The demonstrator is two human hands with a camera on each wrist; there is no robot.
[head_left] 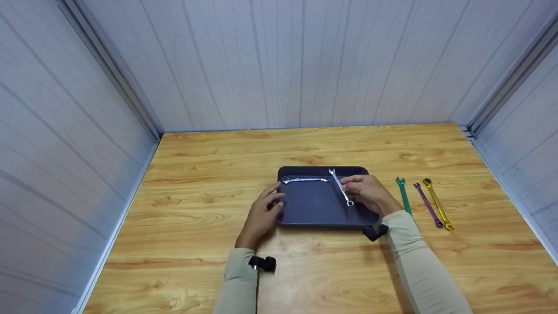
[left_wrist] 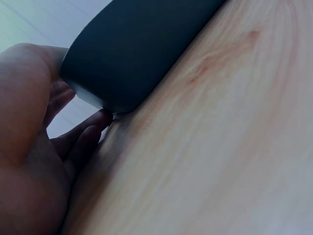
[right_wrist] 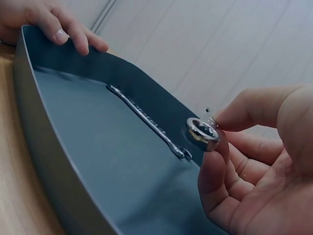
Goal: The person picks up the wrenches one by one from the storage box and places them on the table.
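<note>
A silver combination wrench (head_left: 341, 187) is pinched between the thumb and fingers of my right hand (head_left: 368, 192), held over the right part of a dark tray (head_left: 320, 225). Its ring end (right_wrist: 203, 132) points toward me and its open end toward the back. Another silver wrench (head_left: 306, 179) lies inside the tray along the far wall. My left hand (head_left: 261, 214) grips the tray's left side. In the right wrist view, its fingers (right_wrist: 61, 36) hook over the rim, while the left wrist view shows other fingers (left_wrist: 88, 139) outside, low against the wall.
Right of the tray, a green wrench (head_left: 403, 195), a purple wrench (head_left: 428, 205) and a yellow wrench (head_left: 438, 203) lie on the wooden table (head_left: 209, 174). My right forearm overlaps the green one's lower end. Panelled walls (head_left: 283, 65) stand at the back and both sides.
</note>
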